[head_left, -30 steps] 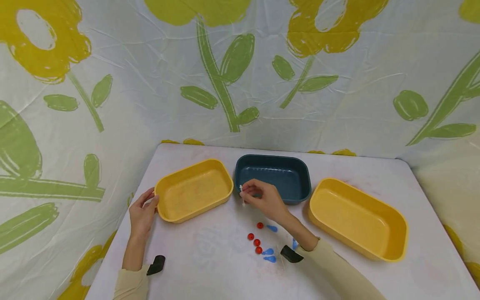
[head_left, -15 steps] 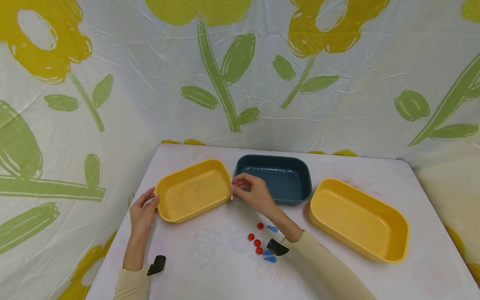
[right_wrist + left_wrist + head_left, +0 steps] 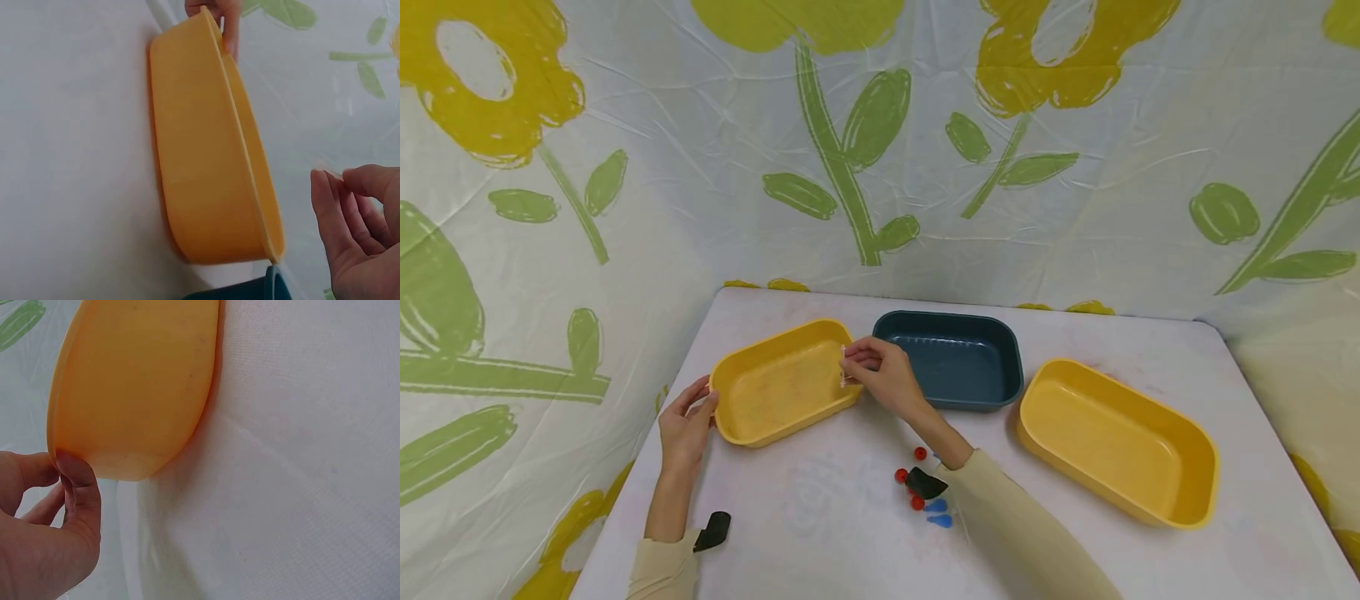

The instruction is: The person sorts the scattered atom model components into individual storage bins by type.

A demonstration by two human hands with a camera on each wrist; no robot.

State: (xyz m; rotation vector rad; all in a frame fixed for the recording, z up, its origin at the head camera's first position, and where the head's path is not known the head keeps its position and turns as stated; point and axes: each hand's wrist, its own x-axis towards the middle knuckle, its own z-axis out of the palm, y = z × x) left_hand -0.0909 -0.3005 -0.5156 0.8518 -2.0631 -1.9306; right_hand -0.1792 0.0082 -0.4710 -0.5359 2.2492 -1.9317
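My left hand (image 3: pixel 683 429) grips the left end of a yellow plastic tub (image 3: pixel 778 387), its thumb and fingers on the rim, as the left wrist view also shows. Over that tub's right end, my right hand (image 3: pixel 886 377) pinches a small thin white stick (image 3: pixel 843 367) with knobby ends between thumb and fingertips. In the right wrist view the right hand (image 3: pixel 359 231) is apart from the tub wall (image 3: pixel 200 144), above rim level; there the stick is barely visible.
A dark teal tub (image 3: pixel 973 367) stands beside the left tub, and a second yellow tub (image 3: pixel 1112 442) is to its right. Several red beads (image 3: pixel 921 453) and blue drop-shaped pieces (image 3: pixel 939 521) lie on the white-covered table, partly hidden by the right forearm. Flower-printed cloth (image 3: pixel 700 167) hangs behind.
My right hand has moved left with the white stick, from the teal tub's front left corner to over the yellow tub's right end. The left hand stays on the rim.
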